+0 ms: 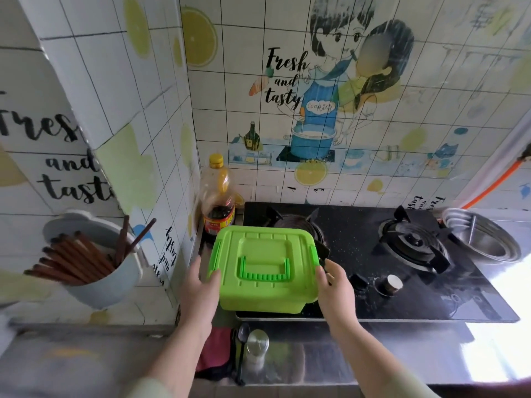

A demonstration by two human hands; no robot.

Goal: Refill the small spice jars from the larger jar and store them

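Note:
A bright green lidded plastic box (265, 268) with a folded carry handle sits over the left part of the black gas hob. My left hand (201, 288) holds its left side, thumb on the lid edge. My right hand (333, 285) holds its right side by the clip. The lid is closed, so the contents are hidden. Below it, on the steel counter, stands a small jar with a metal lid (256, 347) holding something white, next to a black spoon (242, 351).
A large oil bottle with a yellow cap (217, 196) stands in the corner behind the box. The hob's right burner (413, 242) and a knob (393, 282) lie to the right, steel bowls (485, 237) further right. A wall cup of chopsticks (94, 262) hangs at left. A red cloth (215, 351) lies on the counter.

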